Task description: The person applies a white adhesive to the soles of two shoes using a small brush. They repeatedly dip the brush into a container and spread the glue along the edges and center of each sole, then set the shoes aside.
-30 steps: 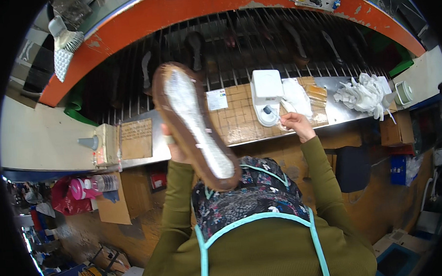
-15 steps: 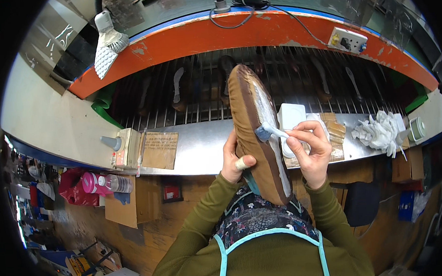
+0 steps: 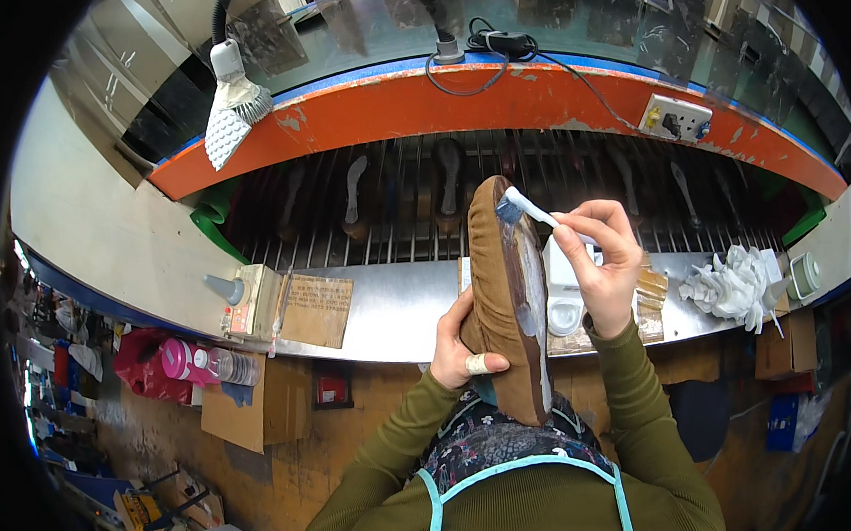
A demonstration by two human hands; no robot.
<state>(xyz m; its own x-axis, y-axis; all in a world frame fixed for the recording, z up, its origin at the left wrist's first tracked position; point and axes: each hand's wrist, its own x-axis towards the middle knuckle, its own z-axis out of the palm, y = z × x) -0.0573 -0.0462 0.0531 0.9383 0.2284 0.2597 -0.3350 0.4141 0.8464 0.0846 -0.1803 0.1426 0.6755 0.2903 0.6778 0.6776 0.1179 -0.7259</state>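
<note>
A brown suede shoe (image 3: 496,300) is held on its side, toe pointing away, its sole edge turned to the right. My left hand (image 3: 459,344) grips it from the left, with a wrapped thumb pressed on the upper. Between the fingers of my right hand (image 3: 600,263) is a white-handled brush (image 3: 534,208). Its blue-grey bristles touch the sole's edge near the toe. Whitish wet coating covers part of the sole. Partly hidden behind my right hand stands a white container (image 3: 560,265) with a small round cup (image 3: 566,316) before it.
A metal ledge (image 3: 389,310) carries cardboard (image 3: 319,310) at left and crumpled white tissue (image 3: 728,288) at right. Beyond it, shoe soles (image 3: 357,188) lie on a rack of rods under an orange beam (image 3: 362,119). A lamp-like nozzle (image 3: 233,113) hangs at far left.
The brush has moved up along the sole edge from mid-shoe to near the toe. My right hand moved with it. The whole view has shifted slightly downward.
</note>
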